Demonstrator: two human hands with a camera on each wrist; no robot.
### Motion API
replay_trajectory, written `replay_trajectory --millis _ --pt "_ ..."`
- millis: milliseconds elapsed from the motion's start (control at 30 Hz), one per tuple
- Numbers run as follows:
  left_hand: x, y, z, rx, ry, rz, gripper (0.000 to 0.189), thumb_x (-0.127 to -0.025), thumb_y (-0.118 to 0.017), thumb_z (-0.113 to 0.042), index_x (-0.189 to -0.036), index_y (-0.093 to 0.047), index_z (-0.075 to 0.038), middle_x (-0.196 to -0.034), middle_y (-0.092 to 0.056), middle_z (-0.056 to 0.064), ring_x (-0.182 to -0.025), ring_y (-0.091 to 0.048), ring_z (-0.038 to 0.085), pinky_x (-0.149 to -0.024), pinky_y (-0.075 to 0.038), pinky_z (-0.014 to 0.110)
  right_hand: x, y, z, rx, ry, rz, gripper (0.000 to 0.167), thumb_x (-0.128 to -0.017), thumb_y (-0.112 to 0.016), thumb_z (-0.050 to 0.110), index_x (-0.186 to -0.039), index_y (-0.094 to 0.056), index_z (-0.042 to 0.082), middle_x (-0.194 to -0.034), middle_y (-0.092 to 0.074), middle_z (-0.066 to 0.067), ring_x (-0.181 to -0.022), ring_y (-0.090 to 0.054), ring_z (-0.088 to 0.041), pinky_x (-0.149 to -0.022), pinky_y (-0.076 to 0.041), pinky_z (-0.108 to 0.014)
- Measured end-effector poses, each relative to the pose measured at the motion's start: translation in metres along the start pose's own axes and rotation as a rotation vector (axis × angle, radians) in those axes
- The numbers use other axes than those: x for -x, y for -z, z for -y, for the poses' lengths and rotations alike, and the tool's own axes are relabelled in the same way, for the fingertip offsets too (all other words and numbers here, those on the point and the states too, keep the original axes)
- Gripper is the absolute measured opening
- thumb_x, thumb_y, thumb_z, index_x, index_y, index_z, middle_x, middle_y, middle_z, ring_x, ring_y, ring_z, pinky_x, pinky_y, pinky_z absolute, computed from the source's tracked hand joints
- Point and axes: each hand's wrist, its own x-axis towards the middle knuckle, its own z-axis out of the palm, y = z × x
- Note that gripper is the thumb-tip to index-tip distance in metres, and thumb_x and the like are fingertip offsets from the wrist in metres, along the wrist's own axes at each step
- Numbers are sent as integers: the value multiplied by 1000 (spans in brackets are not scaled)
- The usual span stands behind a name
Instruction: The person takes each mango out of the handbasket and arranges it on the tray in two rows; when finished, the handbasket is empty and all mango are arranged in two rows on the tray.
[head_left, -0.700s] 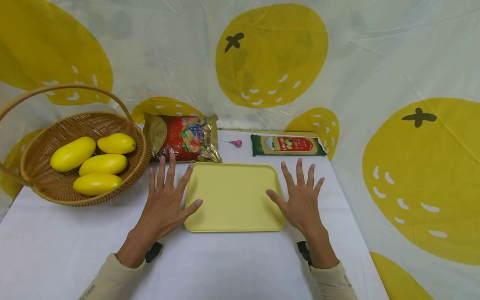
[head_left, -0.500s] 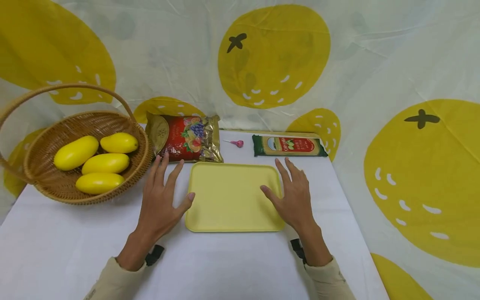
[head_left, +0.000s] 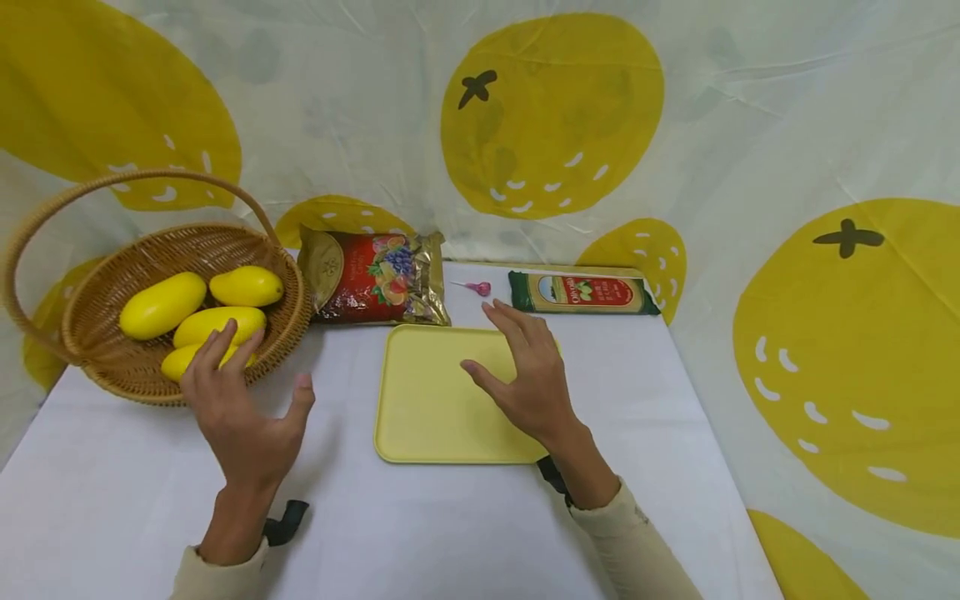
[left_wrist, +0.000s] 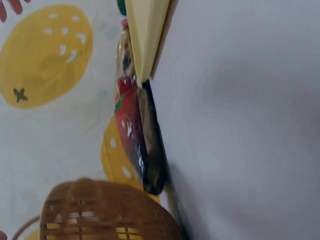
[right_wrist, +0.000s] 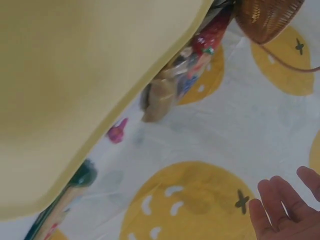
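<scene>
My left hand (head_left: 243, 417) is held with loosely bent, spread fingers in front of the wicker basket (head_left: 296, 321), holding nothing; in the head view its fingertips cover part of the nearest yellow mango (head_left: 177, 364). Several mangoes, among them one at the left (head_left: 162, 306), lie in the basket. Above the right part of the pale yellow tray (head_left: 427, 400) hovers my right hand (head_left: 536, 383), thumb apart from the fingers, also holding nothing. The right wrist view shows that hand's fingers (right_wrist: 280, 205) extended and the tray's rim close by.
Behind the tray lie a red and gold candy bag (head_left: 375, 279), a pink lollipop (head_left: 480, 288) and a green-ended Olivoilà packet (head_left: 585, 292). The basket's tall handle (head_left: 142, 175) arches over it. A fruit-print cloth (head_left: 555, 117) hangs at the back and right.
My left hand has moved left from beside the tray to the front of the basket. My right hand has shifted left over the tray. The objects stay put.
</scene>
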Motion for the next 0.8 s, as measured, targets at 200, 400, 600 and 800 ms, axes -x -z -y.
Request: replay_trajectory --millis 200,400,600,800 --pt "-11 18 3 -35 68 -189 68 -85 -69 -54 -126 -71 1 -144 -64 17 -135 -51 40 -119 -27 47 -18 -12 22 -61 69 -18 76 -87 -87 37 -153 -58 14 -152 -61 -11 -133 -58 -30 -107 -50 -50" --pt "-17 37 19 -75 159 -270 64 -81 -70 -47 -127 -70 -2 -147 -59 6 -138 -44 25 -120 -26 40 -32 -22 41 -104 130 -35 70 -88 -87 36 -148 -62 12 -149 -63 -11 -132 -59 -27 -108 -51 -45" --pt "-19 56 31 -127 264 -274 58 -82 -70 -38 -133 -67 -10 -150 -54 -1 -142 -39 19 -123 -23 37 -46 -30 58 -130 200 -60 66 -87 -87 36 -144 -65 10 -148 -65 -10 -130 -61 -25 -106 -51 -41" --pt "-18 68 47 -136 367 -259 60 -85 -71 -38 -141 -62 -19 -153 -48 -4 -145 -35 14 -118 -24 33 -58 -38 75 -152 248 -89 64 -85 -89 35 -140 -68 8 -145 -67 -10 -130 -62 -23 -109 -49 -38"
